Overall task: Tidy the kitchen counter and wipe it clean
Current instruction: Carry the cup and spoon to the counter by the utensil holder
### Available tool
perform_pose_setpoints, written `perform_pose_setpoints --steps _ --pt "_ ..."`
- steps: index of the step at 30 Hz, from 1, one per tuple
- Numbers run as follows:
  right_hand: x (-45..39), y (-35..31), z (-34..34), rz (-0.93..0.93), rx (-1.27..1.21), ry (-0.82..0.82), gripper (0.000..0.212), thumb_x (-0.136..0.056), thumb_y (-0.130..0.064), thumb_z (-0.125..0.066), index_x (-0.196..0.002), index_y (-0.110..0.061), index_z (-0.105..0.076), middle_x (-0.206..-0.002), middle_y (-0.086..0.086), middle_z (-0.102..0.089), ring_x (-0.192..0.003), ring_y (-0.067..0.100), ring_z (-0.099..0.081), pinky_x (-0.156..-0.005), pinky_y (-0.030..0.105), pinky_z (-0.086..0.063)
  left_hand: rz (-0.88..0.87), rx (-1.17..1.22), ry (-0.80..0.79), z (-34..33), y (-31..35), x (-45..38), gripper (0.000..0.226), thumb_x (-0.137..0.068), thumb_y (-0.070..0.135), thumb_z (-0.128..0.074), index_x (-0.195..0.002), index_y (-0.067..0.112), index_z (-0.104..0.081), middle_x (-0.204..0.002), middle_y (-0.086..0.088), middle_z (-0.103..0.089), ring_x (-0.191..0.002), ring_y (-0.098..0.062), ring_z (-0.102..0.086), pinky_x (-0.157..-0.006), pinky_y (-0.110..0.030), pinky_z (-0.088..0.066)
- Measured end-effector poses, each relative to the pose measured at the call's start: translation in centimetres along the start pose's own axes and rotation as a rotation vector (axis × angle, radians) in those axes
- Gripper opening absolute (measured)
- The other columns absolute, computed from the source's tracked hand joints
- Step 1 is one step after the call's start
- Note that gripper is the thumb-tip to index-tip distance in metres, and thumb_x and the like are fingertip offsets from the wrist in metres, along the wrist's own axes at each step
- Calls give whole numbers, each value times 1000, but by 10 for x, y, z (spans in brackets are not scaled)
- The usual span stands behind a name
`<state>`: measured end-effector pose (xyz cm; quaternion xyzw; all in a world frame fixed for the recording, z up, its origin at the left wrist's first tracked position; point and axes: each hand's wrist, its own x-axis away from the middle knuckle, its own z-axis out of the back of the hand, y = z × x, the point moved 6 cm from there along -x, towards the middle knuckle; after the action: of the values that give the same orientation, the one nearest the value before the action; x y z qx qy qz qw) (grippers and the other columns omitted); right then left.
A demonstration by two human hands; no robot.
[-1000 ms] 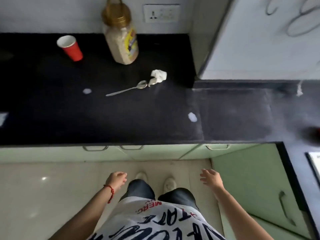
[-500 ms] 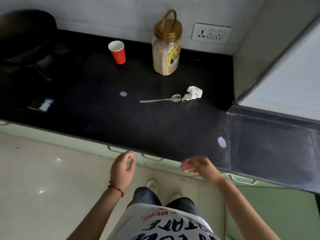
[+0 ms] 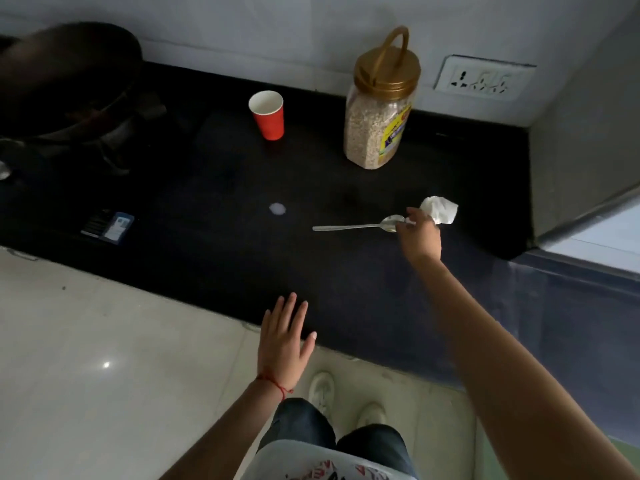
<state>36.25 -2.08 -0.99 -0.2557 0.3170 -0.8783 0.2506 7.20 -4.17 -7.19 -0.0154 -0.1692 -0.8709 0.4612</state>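
On the black counter point(image 3: 214, 258) lie a metal spoon point(image 3: 353, 227) and, at its bowl, a crumpled white tissue point(image 3: 441, 209). My right hand point(image 3: 420, 235) is stretched out over the counter, thumb and fingers curled round the tissue's near end, beside the spoon bowl. Most of the tissue sticks out beyond the fingers. A small white spill spot point(image 3: 277, 208) sits left of the spoon. My left hand point(image 3: 285, 337) hovers flat with fingers spread over the counter's front edge, holding nothing.
A red paper cup point(image 3: 266, 114) and a gold-lidded jar of oats point(image 3: 379, 109) stand near the back wall. A dark pan point(image 3: 62, 81) sits on the stove at left, with a small dark packet point(image 3: 109, 226) in front. A grey cabinet side point(image 3: 585, 150) bounds the counter on the right.
I have stepped closer to the counter. My right hand went from near my waist out to the tissue by the spoon. My left hand rose to the counter's front edge and spread flat.
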Motion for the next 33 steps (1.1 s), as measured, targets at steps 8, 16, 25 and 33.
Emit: perform_pose_setpoints --steps 8,16,25,33 --pt "-20 -3 -28 -82 46 -20 40 -86 -15 -48 -125 -9 -55 -128 17 -55 -117 34 -51 -91 36 -43 -34 -6 94 -5 -8 -2 49 -93 47 -27 -129 18 -43 -136 -12 -53 -130 -24 -33 -103 -49 -32" --pt "-6 12 -26 -130 -130 0 24 -87 -10 -55 -107 -8 -68 -109 14 -68 -106 28 -60 -83 27 -43 -57 226 232 11 -8 -15 50 -95 48 -22 -126 17 -45 -138 -6 -41 -130 -21 -33 -102 -47 -40" --pt "-4 26 -23 -136 -200 44 16 -86 -11 -57 -95 -11 -71 -104 13 -68 -96 30 -63 -82 38 -49 23 457 588 137 -48 -180 49 -83 28 -50 -121 -3 -54 -128 -25 -53 -124 -31 -45 -106 -25 -28" --pt "-5 39 -28 -146 -228 83 16 -84 -10 -61 -98 -12 -70 -99 14 -69 -88 33 -66 -84 39 -52 374 800 408 148 -90 -314 85 -75 27 -73 -143 5 -26 -146 -14 -37 -136 -24 -36 -111 -33 -31"
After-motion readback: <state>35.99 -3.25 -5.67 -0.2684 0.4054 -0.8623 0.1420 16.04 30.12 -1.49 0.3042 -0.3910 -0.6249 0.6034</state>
